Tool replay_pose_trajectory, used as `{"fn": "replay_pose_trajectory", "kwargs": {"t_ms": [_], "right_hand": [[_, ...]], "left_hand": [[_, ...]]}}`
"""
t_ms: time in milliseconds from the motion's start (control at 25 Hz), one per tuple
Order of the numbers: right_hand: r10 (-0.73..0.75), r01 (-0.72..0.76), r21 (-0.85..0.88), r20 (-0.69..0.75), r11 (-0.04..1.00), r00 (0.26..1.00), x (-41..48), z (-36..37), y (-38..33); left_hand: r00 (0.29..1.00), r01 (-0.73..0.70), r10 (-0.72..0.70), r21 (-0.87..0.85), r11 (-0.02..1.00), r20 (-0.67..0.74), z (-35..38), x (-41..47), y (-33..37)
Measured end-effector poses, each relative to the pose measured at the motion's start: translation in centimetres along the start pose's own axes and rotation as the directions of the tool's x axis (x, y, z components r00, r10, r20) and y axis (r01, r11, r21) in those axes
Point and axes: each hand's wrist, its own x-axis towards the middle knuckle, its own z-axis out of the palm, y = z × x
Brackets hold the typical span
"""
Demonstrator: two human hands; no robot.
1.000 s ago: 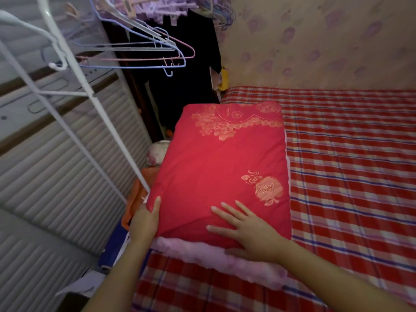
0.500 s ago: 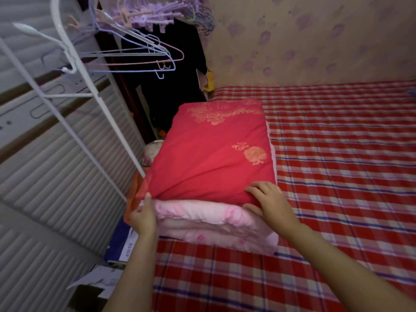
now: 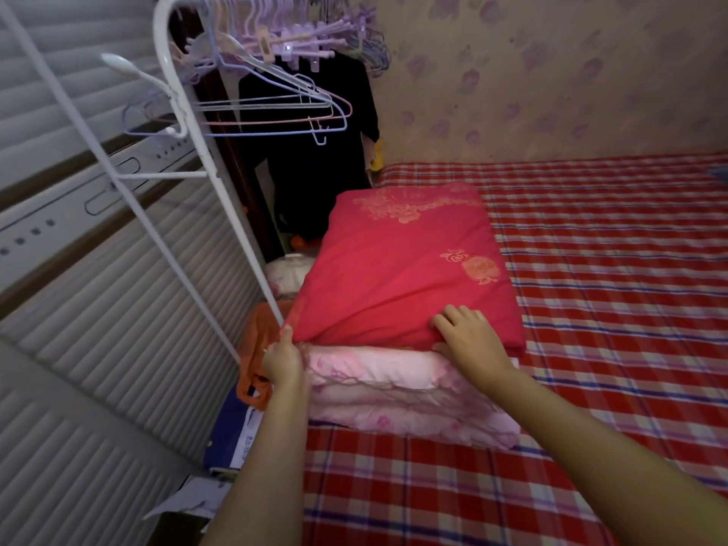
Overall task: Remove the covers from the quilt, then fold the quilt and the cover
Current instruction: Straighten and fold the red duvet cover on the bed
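Head view: gold emblem (image 3: 478,267) on the folded red cover (image 3: 398,277) bears writing too small to read. The cover tops the folded pink quilt (image 3: 394,388) at the bed's (image 3: 610,309) left edge. The left hand (image 3: 281,360) pinches the cover's near-left corner; the right hand (image 3: 468,336) curls over its near edge.

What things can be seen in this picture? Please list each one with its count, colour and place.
red embroidered cover: one, red with gold pattern, folded on top of the pink quilt
pink quilt: one, pale pink, folded, on the bed's left edge
bed sheet: one, red plaid, over the bed
drying rack: one, white, left of the bed
hangers: several, lilac, pink and blue, on the rack
dark garment: one, black, hanging behind the stack
orange cloth: one, orange, beside the bed, lower left
left hand: pinches the cover's near left corner
right hand: grips the cover's near edge
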Motion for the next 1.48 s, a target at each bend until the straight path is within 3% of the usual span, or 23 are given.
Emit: {"fn": "replay_pose_trajectory", "kwargs": {"t_ms": [80,200,280,440,520,600,680,760,880,1000,1040,1280,1320,1400,1480], "right_hand": [[-0.029,0.030,-0.040,0.022,0.999,0.999,0.6,-0.2,-0.1],[-0.091,0.092,-0.011,0.062,0.996,0.994,1.5,-0.7,0.2],[-0.174,0.172,0.031,0.063,0.985,0.983,1.6,-1.4,0.3],[-0.320,0.319,0.052,0.014,0.946,0.947,1.6,-3.0,0.4],[-0.347,0.346,0.046,0.017,0.937,0.938,1.6,-3.2,-0.2],[-0.353,0.353,0.010,0.072,0.936,0.933,1.1,-2.5,-1.3],[-0.357,0.363,-0.015,0.138,0.932,0.924,-0.1,-0.9,-2.2],[-0.361,0.366,-0.003,0.155,0.931,0.920,-1.2,0.0,-2.4],[-0.243,0.242,0.030,0.028,0.970,0.970,-2.4,0.0,-0.2],[0.044,-0.044,0.001,-0.017,0.999,0.999,-3.5,-0.8,2.7],[0.071,-0.071,-0.006,-0.024,0.997,0.997,-3.8,-0.8,3.5],[-0.038,0.039,-0.014,0.064,0.999,0.997,-6.0,-1.1,4.2],[-0.036,0.040,-0.046,0.092,0.998,0.995,-6.3,-0.8,4.0],[-0.021,0.033,-0.077,0.152,0.997,0.988,-6.4,0.1,4.0],[-0.029,0.041,-0.059,0.192,0.997,0.981,-6.1,0.3,4.1]], "left_hand": [[0.997,-0.078,0.079,0.126,0.989,-0.006,-0.4,0.5,0.6],[0.997,-0.082,0.082,0.157,0.984,0.004,-0.8,1.3,1.6],[0.999,-0.016,0.012,0.115,0.993,0.031,-1.1,1.8,2.2],[0.948,0.191,-0.159,-0.093,0.977,0.275,-1.8,2.6,4.2],[0.903,0.389,-0.298,-0.298,0.872,0.309,-2.3,2.6,3.9],[0.808,0.589,-0.481,-0.494,0.640,0.340,-2.9,2.6,1.6],[0.736,0.654,-0.575,-0.595,0.467,0.358,-3.2,1.9,-0.7],[0.747,0.630,-0.594,-0.605,0.487,0.299,-2.9,1.6,-2.1],[0.812,0.566,-0.546,-0.508,0.649,0.208,-2.3,1.7,-2.2],[0.860,0.499,-0.481,-0.485,0.718,0.171,-1.8,2.5,-2.4],[0.874,0.476,-0.457,-0.467,0.745,0.163,-1.6,2.7,-2.5],[0.930,0.367,-0.341,-0.271,0.890,0.138,-1.3,2.5,-2.4],[0.945,0.322,-0.308,-0.158,0.933,0.109,-1.5,1.9,-2.0],[0.991,0.134,-0.135,0.237,0.962,-0.010,-1.5,1.1,-1.4],[0.973,-0.118,0.205,0.533,0.838,-0.107,-1.0,0.0,0.0]]}}
